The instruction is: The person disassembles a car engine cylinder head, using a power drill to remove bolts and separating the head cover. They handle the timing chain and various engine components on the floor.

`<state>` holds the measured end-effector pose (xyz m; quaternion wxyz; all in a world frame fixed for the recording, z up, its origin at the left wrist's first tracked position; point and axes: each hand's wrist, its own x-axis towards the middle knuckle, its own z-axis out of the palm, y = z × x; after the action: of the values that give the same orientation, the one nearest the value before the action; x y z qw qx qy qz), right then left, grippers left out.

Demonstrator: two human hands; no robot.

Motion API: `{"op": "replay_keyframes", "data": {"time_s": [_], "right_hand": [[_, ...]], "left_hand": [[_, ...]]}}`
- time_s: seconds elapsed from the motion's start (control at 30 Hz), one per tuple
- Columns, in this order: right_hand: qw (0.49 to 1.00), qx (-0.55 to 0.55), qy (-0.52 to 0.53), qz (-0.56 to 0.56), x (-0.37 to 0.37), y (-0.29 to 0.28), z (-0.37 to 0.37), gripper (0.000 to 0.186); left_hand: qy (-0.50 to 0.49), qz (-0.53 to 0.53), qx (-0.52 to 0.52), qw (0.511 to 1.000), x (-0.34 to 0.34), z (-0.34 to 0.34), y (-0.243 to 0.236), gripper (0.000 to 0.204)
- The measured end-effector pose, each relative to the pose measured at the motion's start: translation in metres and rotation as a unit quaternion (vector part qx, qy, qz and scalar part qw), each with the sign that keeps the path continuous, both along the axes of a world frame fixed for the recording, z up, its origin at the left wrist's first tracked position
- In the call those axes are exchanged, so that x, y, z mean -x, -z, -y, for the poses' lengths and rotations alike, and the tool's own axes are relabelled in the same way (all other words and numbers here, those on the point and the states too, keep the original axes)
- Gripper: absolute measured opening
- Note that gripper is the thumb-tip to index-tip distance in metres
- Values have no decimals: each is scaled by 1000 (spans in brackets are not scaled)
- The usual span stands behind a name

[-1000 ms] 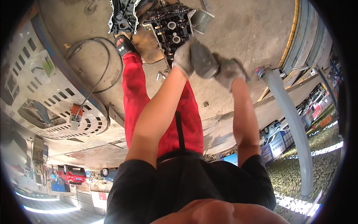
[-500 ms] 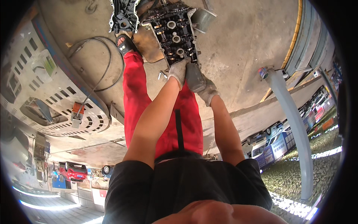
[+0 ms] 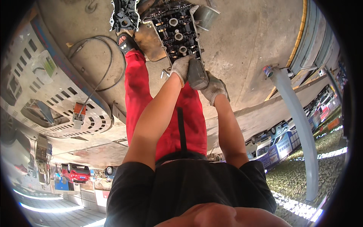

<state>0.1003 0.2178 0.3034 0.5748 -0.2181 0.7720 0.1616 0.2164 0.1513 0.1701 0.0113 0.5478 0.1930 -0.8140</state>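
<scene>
An engine (image 3: 177, 34) with its top uncovered lies on the floor in front of me, dark and oily, with round light metal rings down its middle. My left hand (image 3: 181, 69), in a dirty knit glove, is closed at the engine's near end; its fingertips are partly hidden by a dark grey, blocky power tool (image 3: 197, 74). My right hand (image 3: 214, 90), also gloved, grips that tool from its right side, fingers mostly hidden behind it. The tool's front end cannot be seen. Two small metal pieces (image 3: 165, 73) lie on the floor left of my left hand.
A black engine cover (image 3: 125, 17) lies beyond my sandalled foot (image 3: 127, 43). Brown cardboard (image 3: 150, 43) lies beside the engine. At left, a cable (image 3: 109, 64) loops near a slotted metal platform (image 3: 56, 90). A grey post (image 3: 293, 102) stands at right.
The tool and my right hand have shifted slightly, and the tool's visible end is turned a little differently. My left hand stays at the engine's near end.
</scene>
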Motion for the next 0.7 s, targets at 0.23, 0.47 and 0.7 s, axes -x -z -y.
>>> {"op": "replay_keyframes", "data": {"time_s": [0.23, 0.47, 0.7], "right_hand": [[999, -12, -38, 2, 5, 8, 1, 51], [999, -4, -47, -4, 6, 3, 9, 49], [990, -19, -139, -4, 21, -5, 10, 47]], "left_hand": [[9, 10, -3, 1000, -1, 0, -1, 22], [2, 10, -1, 1000, -1, -6, 11, 24], [1, -26, 9, 1000, -4, -21, 15, 25]]}}
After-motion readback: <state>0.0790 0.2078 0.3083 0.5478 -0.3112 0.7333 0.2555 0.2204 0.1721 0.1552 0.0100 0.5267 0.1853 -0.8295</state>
